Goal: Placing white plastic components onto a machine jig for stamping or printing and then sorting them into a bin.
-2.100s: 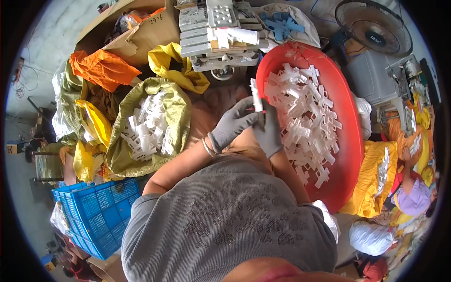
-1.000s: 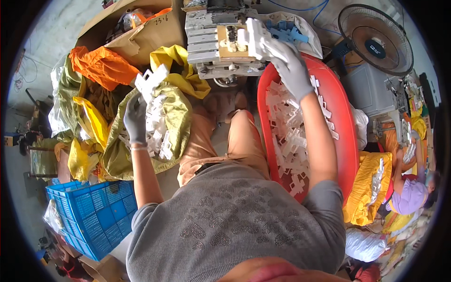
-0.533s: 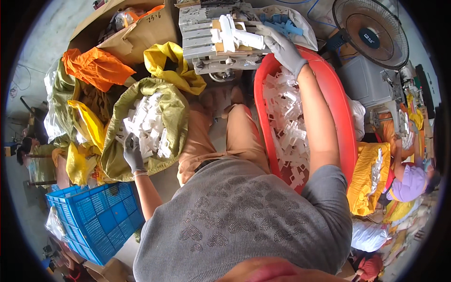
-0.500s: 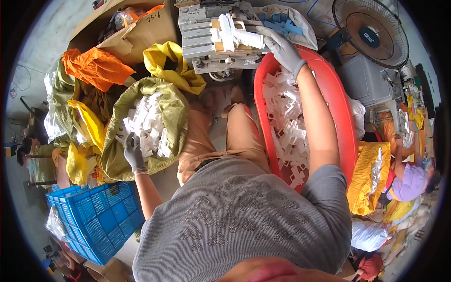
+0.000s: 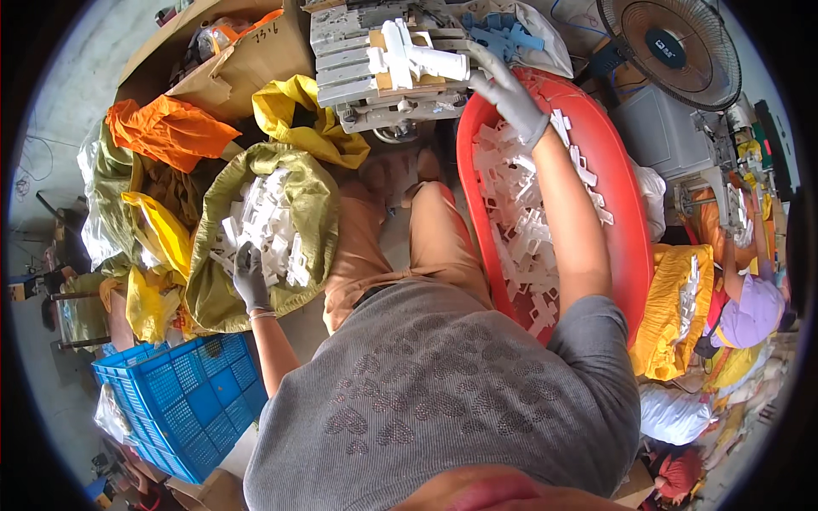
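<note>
On the metal machine bed (image 5: 339, 78) at the far side lies a white toy pistol body (image 5: 414, 61), its grip pointing right. My right hand (image 5: 511, 100), in a grey glove, reaches over the red tub with fingers stretched out and spread beside the end of that grip. I cannot tell whether the fingertips touch it. My left hand (image 5: 250, 279), also gloved, is in the olive sack (image 5: 317, 204) among white plastic parts (image 5: 271, 223). Its fingers are bunched together, and a slim white piece sticks out beside them.
The red tub (image 5: 626, 230) at my right holds many white parts. Blue parts (image 5: 504, 36) lie behind it, near a fan (image 5: 669, 51). A blue crate (image 5: 183, 409), yellow cloth (image 5: 319, 140) and a cardboard box (image 5: 247, 72) stand left. Another person (image 5: 750, 311) sits far right.
My right hand's fingers are spread wider at the pistol body's grip end. My left hand has drawn its fingers together among the white parts. The whole view has shifted slightly.
</note>
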